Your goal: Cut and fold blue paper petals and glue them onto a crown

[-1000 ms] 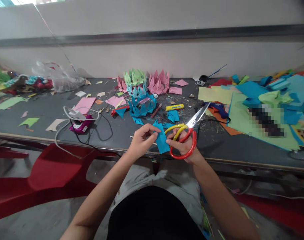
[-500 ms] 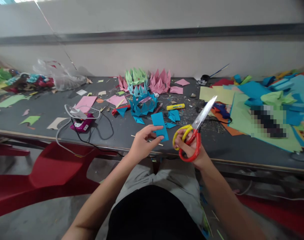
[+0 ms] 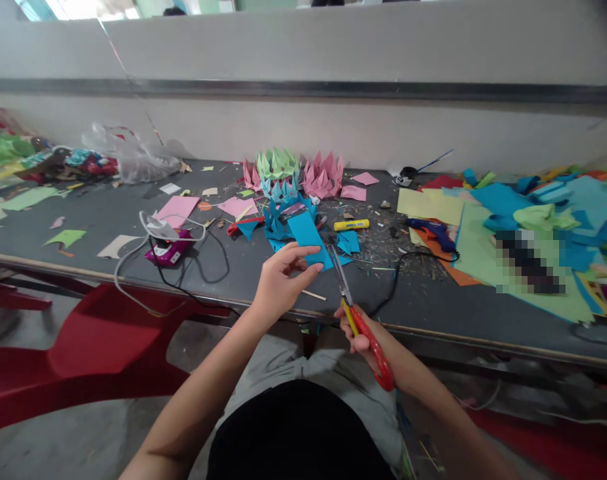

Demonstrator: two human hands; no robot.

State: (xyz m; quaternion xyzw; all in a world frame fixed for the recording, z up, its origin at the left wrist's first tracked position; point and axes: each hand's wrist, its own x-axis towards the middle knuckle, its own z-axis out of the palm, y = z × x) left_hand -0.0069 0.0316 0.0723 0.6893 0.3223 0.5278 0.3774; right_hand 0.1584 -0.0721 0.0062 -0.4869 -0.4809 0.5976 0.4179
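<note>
Between the thumb and fingers of my left hand (image 3: 284,279) is a blue paper strip (image 3: 307,231), tilted above the table's front part. My right hand (image 3: 357,331) grips scissors (image 3: 374,348) with one red and one yellow handle. Their blades point up and away, slightly apart, close to the strip's right edge; whether they touch it I cannot tell. Behind the strip stands a blue folded-paper crown (image 3: 278,220), partly covered by it. Blue folded pieces (image 3: 348,242) and a yellow glue stick (image 3: 352,225) lie just beyond the scissors.
Pink (image 3: 324,176) and green (image 3: 278,163) paper crowns stand near the wall. A purple power socket (image 3: 168,252) with cables lies left. On the right are a dark blue glue gun (image 3: 433,230) and piled coloured paper (image 3: 483,250). A red chair (image 3: 103,340) stands below the table's edge.
The scissors have swung from pointing up-right to pointing up-left, and their blades now come near the blue strip. My left hand has shifted slightly left, tilting the strip further.
</note>
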